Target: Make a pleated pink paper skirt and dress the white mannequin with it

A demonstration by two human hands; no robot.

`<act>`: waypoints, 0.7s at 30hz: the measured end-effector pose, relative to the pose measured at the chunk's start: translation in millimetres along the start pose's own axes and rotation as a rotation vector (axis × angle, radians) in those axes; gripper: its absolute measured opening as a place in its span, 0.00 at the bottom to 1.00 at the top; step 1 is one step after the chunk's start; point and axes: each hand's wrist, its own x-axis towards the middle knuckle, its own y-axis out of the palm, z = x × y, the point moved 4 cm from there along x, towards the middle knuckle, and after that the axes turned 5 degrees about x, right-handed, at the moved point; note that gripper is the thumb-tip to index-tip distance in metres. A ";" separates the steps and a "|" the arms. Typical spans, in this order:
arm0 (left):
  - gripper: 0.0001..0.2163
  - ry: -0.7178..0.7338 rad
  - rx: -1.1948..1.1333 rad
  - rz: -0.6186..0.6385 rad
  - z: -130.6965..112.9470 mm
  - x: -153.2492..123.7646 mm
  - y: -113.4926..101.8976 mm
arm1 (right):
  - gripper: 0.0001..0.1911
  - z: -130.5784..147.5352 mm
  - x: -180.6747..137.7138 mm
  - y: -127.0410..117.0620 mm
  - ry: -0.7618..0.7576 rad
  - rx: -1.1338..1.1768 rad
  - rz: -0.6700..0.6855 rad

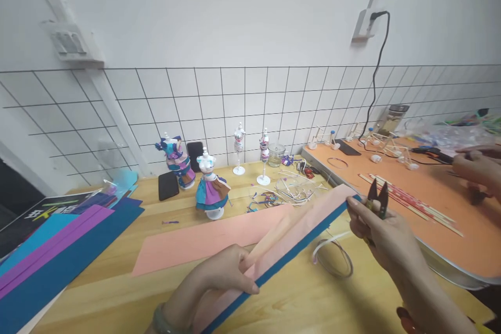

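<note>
Between my hands stretches a long, slanting pink strip (305,222) with a blue strip (287,260) along its lower edge; whether they are paper or cloth I cannot tell. My left hand (229,274) pinches the strips near their lower end, thumb in front. At the upper end, my right hand (385,229) grips the corner between thumb and fingers. The same hand holds scissors (378,198), their dark blades pointing up and slightly apart. Beneath lies a flat pink strip (188,242) on the wooden table (282,308). A coil of cord (340,261) lies beside the strips.
Small dressed mannequin stands (211,193), a black phone (168,186) and a glass jar (276,155) stand or lie behind. Coloured sheets (70,250) are stacked at left. On the orange table (426,188) are wooden sticks (410,201); another person's hands (477,169) work at far right.
</note>
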 end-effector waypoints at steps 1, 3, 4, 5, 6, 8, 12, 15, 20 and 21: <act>0.20 0.012 -0.016 -0.012 0.1 -3.3 1.0 | 0.20 3.1 0.2 6.3 0.018 0.054 0.028; 0.19 0.039 -0.082 -0.043 -0.4 -11.3 2.8 | 0.19 11.1 -1.4 19.1 0.033 0.157 0.076; 0.17 0.051 -0.142 -0.055 -0.8 -15.9 3.7 | 0.19 16.8 -3.3 25.4 0.018 0.196 0.090; 0.15 0.066 -0.210 -0.071 -1.4 -20.7 4.0 | 0.19 23.3 -5.9 31.9 -0.004 0.232 0.101; 0.13 0.084 -0.274 -0.092 -1.8 -25.6 3.8 | 0.18 30.5 -9.1 38.9 -0.029 0.263 0.113; 0.12 0.108 -0.370 -0.152 -0.7 -35.5 1.1 | 0.14 44.7 -16.6 54.0 -0.061 0.298 0.145; 0.14 0.121 -0.472 -0.373 11.7 -54.7 -13.0 | 0.14 60.7 -31.5 87.7 -0.078 0.253 0.286; 0.15 0.105 -0.590 -0.541 27.0 -68.4 -24.8 | 0.19 53.4 -41.6 111.3 -0.043 0.162 0.437; 0.15 0.096 -0.905 -0.902 53.7 -90.6 -43.5 | 0.18 15.0 -61.2 141.8 0.093 -0.081 0.660; 0.15 0.103 -0.967 -0.953 57.7 -93.5 -46.9 | 0.19 5.0 -65.9 146.7 0.135 -0.108 0.699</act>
